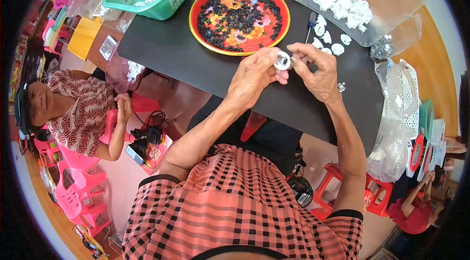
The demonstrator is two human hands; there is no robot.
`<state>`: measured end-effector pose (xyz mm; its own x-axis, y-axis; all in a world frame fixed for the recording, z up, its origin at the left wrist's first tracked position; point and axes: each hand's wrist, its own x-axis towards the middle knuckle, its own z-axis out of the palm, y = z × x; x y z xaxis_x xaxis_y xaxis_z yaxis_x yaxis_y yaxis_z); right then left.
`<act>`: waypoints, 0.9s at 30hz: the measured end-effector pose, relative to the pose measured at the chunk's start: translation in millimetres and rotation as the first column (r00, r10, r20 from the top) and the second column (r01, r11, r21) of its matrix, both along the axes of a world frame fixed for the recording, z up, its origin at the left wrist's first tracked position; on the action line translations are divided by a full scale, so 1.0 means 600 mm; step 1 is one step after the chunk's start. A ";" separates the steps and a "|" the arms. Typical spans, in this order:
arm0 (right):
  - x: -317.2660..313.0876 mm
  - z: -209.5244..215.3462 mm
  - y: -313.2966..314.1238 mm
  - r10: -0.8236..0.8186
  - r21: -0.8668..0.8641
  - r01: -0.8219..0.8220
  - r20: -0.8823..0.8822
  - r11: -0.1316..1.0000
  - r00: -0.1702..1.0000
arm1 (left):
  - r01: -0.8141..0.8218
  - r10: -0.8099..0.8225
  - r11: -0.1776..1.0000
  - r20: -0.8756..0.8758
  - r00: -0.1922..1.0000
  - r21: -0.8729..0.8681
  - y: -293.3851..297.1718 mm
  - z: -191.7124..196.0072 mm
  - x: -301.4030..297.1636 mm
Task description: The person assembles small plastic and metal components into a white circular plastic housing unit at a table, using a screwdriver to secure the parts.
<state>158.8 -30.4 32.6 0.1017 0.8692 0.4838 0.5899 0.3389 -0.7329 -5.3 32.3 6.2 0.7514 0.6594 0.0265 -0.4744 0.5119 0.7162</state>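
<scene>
Over the dark table, my left hand (pixel 254 74) is closed on a small white round plastic part (pixel 282 60), its hollow side with a dark or metallic middle turned up. Right beside it my right hand (pixel 317 70) is closed, thumb and forefinger bent together close to the part's rim. Whatever those fingertips hold, if anything, is too small to make out. Beyond my hands lies a red round tray (pixel 195 27) with a floral pattern, strewn with small black pieces (pixel 240 17). Several loose white round parts (pixel 338 49) lie right of it, by a screwdriver (pixel 311 24).
A clear bin (pixel 368 40) heaped with white parts stands at the far right, a bag of dark small pieces (pixel 382 48) beside it. At far left is a green basket (pixel 161 11). A person (pixel 81 108) sits left; another (pixel 416 206) is at the right edge.
</scene>
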 end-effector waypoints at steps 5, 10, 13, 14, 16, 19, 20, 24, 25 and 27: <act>-0.005 0.000 -0.007 -0.014 -0.137 -0.019 -0.239 0.990 0.971 | -0.015 0.014 1.000 -0.043 0.999 -0.006 -0.008 0.007 -0.004; -0.004 -0.001 -0.006 0.005 -0.305 -0.155 -0.442 0.940 0.897 | -0.055 0.059 0.998 -0.142 0.988 0.032 -0.016 0.013 -0.002; 0.002 0.008 0.001 0.025 -0.341 -0.211 -0.477 0.916 0.879 | -0.060 0.072 0.995 -0.153 0.986 0.081 -0.005 0.014 0.006; 0.002 0.004 -0.002 0.029 -0.339 -0.226 -0.499 0.913 0.866 | -0.056 0.067 0.996 -0.159 0.985 0.070 -0.009 0.013 0.004; 0.002 0.003 -0.005 0.030 -0.335 -0.247 -0.539 0.909 0.842 | -0.070 0.087 0.991 -0.154 0.984 0.113 -0.012 0.018 0.008; 0.005 -0.014 -0.005 0.049 -0.326 -0.294 -0.591 0.899 0.805 | -0.057 0.065 0.996 -0.143 0.988 0.065 -0.020 0.013 0.000; 0.004 -0.014 -0.004 0.068 -0.319 -0.323 -0.610 0.891 0.790 | -0.038 0.046 0.998 -0.140 0.989 0.059 -0.018 0.012 -0.004; -0.001 -0.009 -0.009 0.033 -0.310 -0.284 -0.621 0.907 0.783 | -0.065 0.064 0.998 -0.071 0.995 -0.016 -0.022 0.018 -0.005; -0.001 -0.009 -0.009 0.034 -0.308 -0.285 -0.622 0.908 0.782 | -0.052 0.051 0.999 -0.056 0.997 -0.001 -0.023 0.016 -0.005; -0.002 -0.007 -0.011 0.009 -0.333 -0.254 -0.590 0.908 0.807 | -0.037 0.038 0.999 -0.045 0.998 0.013 -0.022 0.014 -0.004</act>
<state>157.5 -36.7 28.6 0.1194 0.9928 0.0067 -0.0002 0.0068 -1.0000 -8.0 18.8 14.6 0.7268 0.6869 0.0013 -0.4598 0.4852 0.7438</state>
